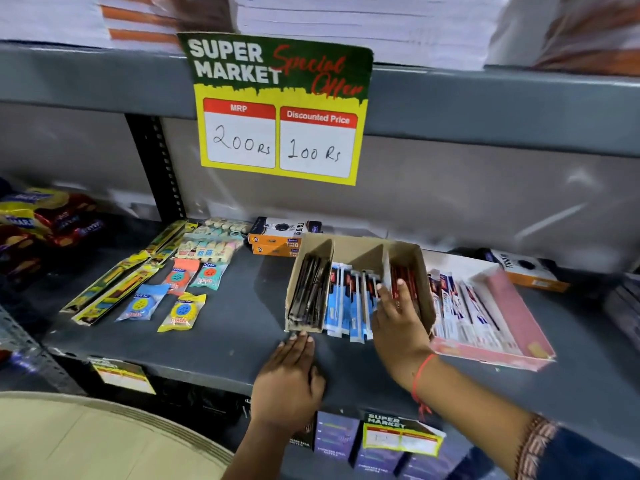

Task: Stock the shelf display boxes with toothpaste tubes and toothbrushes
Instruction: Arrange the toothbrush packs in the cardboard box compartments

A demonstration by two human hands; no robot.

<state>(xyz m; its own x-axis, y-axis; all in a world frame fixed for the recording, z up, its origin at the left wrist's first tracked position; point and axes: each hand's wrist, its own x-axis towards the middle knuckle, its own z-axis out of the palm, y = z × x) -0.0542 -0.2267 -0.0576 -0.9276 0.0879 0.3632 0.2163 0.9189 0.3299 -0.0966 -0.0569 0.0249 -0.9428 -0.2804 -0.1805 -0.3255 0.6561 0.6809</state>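
On the grey shelf (225, 327), a brown cardboard display box (360, 247) is seen with dark toothbrushes (310, 292) in its left compartment and blue-white packs (349, 303) in the middle. The right hand (398, 320) is laid open over the right compartment's red packs (403, 271), grasping nothing. The left hand (289, 379) is rested flat and released, fingertips touching the box's front. A pink box (512, 306) of toothpaste tubes (464, 310) is set beside it.

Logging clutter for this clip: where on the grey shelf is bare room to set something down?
Bare grey shelf lies between the round yellow and blue packets and the brown cardboard divider box, plus the front edge. Crowded: around the pink tray.
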